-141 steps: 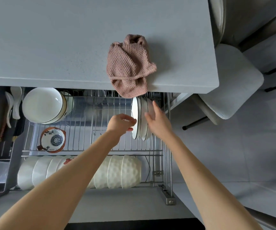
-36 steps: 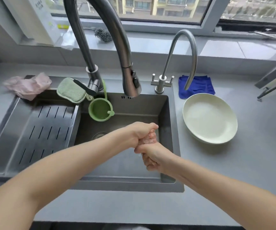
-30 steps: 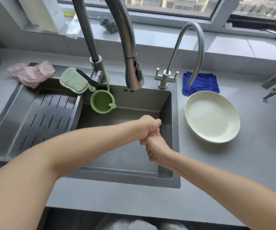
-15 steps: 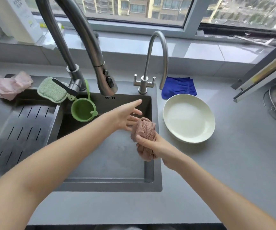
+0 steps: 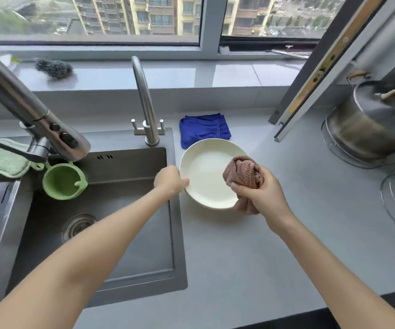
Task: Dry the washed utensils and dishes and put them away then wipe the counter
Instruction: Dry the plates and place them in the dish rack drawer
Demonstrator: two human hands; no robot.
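R hand (image 5: 260,193) nearest, fingers curled tight round bunched pink cloth (image 5: 244,173), cloth over plate's R rim. L hand (image 5: 169,181) pinches L rim of white plate (image 5: 203,176), which sits on grey counter (image 5: 274,245) just R of sink (image 5: 120,186). Blue cloth (image 5: 203,129) behind plate, touching it; window (image 5: 91,15) beyond.

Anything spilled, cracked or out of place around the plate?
Nothing stands out. The plate looks whole, the left hand holds its rim, the right hand grips the pink cloth, and the counter around them shows no spill.
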